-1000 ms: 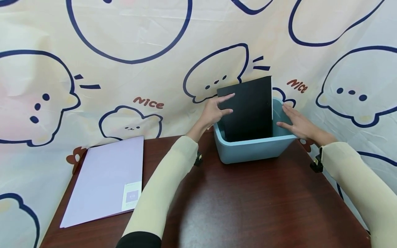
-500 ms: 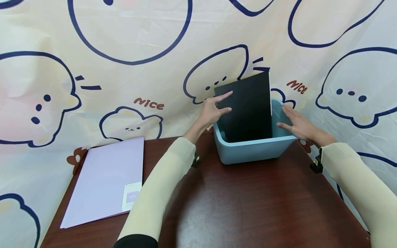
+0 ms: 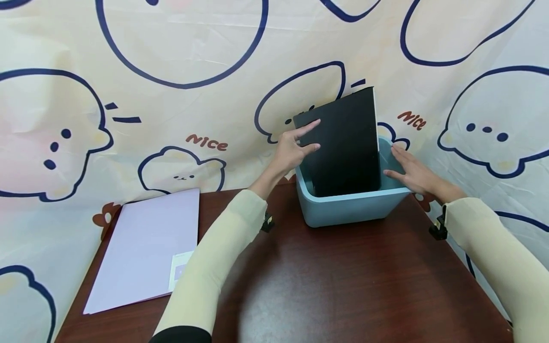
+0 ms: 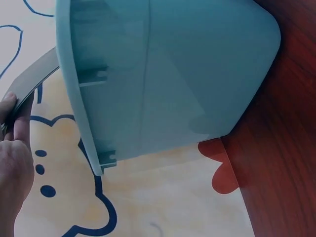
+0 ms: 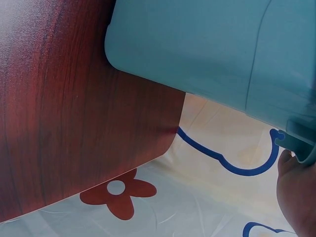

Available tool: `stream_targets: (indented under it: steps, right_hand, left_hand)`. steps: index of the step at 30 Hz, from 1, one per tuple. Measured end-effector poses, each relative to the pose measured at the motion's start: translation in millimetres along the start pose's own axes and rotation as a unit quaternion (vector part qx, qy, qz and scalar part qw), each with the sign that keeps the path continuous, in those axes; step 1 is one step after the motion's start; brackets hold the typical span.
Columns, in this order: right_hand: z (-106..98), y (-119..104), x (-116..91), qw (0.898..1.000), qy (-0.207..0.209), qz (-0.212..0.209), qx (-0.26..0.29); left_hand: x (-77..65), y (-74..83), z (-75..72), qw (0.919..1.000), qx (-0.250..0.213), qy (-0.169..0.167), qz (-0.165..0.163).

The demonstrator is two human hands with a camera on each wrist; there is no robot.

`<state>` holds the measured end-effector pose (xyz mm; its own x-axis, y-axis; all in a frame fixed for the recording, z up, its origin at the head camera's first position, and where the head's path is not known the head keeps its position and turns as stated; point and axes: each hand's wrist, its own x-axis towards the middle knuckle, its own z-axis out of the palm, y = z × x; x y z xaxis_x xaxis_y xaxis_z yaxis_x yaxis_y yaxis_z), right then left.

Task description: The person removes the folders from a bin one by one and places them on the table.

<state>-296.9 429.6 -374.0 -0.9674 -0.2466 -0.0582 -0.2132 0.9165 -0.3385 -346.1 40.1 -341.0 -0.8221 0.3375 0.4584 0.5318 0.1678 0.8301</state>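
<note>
A flat black folder (image 3: 343, 143) with a pale right edge stands tilted inside a light-blue plastic bin (image 3: 353, 209), its lower part hidden by the bin's front wall. My left hand (image 3: 287, 150) pinches the folder's left edge, thumb and index finger lying over the front face. In the left wrist view the folder's thin edge (image 4: 37, 74) shows bent between thumb and fingers, beside the bin's rim (image 4: 74, 98). At the bin's right end, my right hand (image 3: 413, 171) grips the rim, thumb inside the bin. The right wrist view shows part of that hand (image 5: 298, 192) under the rim.
A lavender folder or stack of sheets (image 3: 150, 243) with a white label lies on the left of the dark wooden table (image 3: 343, 281). A printed cloth (image 3: 206, 109) hangs close behind the bin and along both sides.
My left hand has shifted slightly left and up, and the black folder has risen in the bin, tilting more to the left. The right hand and the bin stay in place.
</note>
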Motion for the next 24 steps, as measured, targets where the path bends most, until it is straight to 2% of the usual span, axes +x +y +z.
stream_targets:
  steps: [3, 10, 15, 19, 24]
  right_hand:
    - [0, 0, 0, 1.000, 0.001, -0.001, -0.001]
    - [0, 0, -1, 1.000, -0.002, 0.000, -0.004]
    - [0, 0, 0, 1.000, -0.005, 0.001, -0.003]
    - [-1, 0, 0, 1.000, -0.006, 0.000, -0.004]
    - [-1, 0, 0, 1.000, -0.005, -0.004, 0.001]
  left_hand:
    - [-0.7, 3.6, -1.8, 1.0000, -0.007, 0.002, 0.006]
    - [-4.2, 11.2, -4.8, 0.9999, -0.007, 0.012, -0.003]
    - [-5.9, 14.5, -8.1, 0.9997, -0.008, 0.019, 0.012]
    - [-7.6, 16.7, -12.0, 0.9993, -0.010, 0.030, 0.022]
    - [-11.0, 19.9, -18.1, 0.9987, -0.012, 0.047, 0.016]
